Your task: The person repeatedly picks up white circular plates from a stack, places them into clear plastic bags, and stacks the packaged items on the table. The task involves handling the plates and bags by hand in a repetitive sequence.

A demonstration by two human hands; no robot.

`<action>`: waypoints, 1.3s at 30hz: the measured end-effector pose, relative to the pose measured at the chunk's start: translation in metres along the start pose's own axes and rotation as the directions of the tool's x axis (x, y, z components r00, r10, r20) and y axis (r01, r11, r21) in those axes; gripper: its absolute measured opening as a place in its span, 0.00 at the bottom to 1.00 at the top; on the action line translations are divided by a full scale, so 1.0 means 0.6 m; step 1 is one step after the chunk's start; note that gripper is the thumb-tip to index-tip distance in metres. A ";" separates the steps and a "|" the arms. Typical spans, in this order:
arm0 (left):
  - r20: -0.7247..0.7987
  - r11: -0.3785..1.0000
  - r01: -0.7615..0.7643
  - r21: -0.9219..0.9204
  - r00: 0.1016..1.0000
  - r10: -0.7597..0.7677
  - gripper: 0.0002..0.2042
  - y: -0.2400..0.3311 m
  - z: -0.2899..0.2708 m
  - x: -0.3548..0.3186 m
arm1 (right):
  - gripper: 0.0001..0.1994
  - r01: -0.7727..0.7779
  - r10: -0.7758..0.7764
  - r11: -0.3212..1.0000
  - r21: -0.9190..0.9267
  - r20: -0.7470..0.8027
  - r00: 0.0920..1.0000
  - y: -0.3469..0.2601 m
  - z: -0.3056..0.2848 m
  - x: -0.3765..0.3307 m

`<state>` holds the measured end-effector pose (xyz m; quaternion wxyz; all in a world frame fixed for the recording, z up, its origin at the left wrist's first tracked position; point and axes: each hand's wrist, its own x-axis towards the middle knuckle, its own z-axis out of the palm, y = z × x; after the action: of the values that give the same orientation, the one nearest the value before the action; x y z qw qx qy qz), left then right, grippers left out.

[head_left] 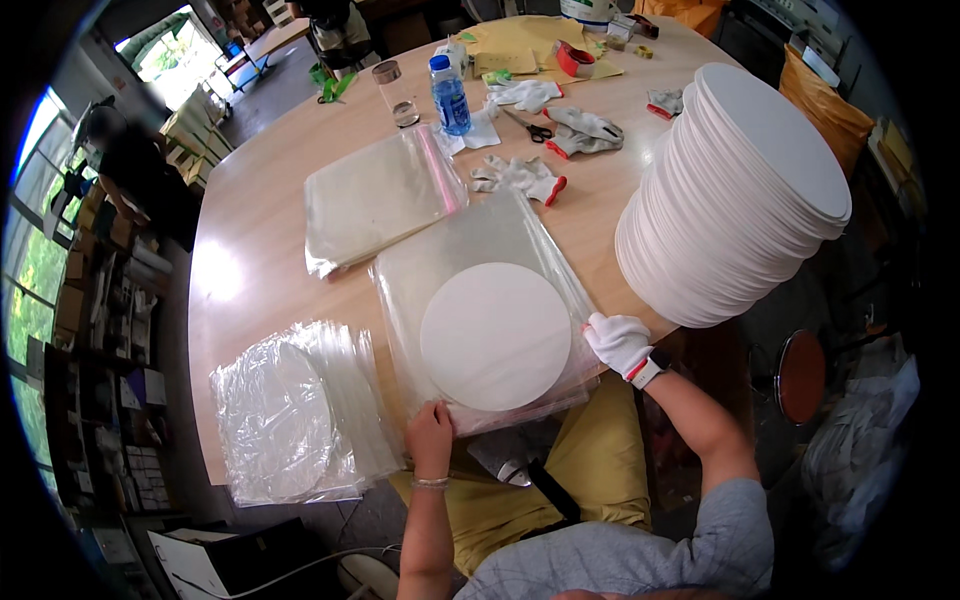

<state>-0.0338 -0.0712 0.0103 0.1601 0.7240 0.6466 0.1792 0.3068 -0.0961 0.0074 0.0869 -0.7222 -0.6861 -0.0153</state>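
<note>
A white round disc (pixel 496 337) lies on or inside the top clear plastic bag (pixel 440 248) of a flat stack at the table's near edge; which of the two I cannot tell. My left hand (pixel 430 436), bare, is closed on the bag's near left edge. In a white glove with a red cuff, my right hand (pixel 618 343) pinches the bag's right edge, close beside the disc. A tall, leaning stack of white discs (pixel 730 190) stands to the right. On the left is a pile of wrapped discs (pixel 275 410) in crinkled clear plastic.
Another stack of clear bags (pixel 375 190) lies beyond. Farther back are a blue bottle (pixel 450 97), a clear cup (pixel 396 95), scissors (pixel 528 126), several gloves (pixel 585 132) and a red tape dispenser (pixel 574 60). A red stool (pixel 801 376) stands right; a person (pixel 145 175) is at far left.
</note>
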 end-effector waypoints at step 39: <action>0.217 0.040 0.213 -0.976 0.958 0.189 0.07 0.169 -0.063 0.034 | 0.22 -0.191 0.068 -0.081 0.978 0.197 0.978 0.006 -0.056 0.062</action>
<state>0.0397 -0.0622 0.0918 0.7100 0.4210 0.3155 0.4681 0.3156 -0.0647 0.0456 0.5578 -0.4917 -0.4096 0.5285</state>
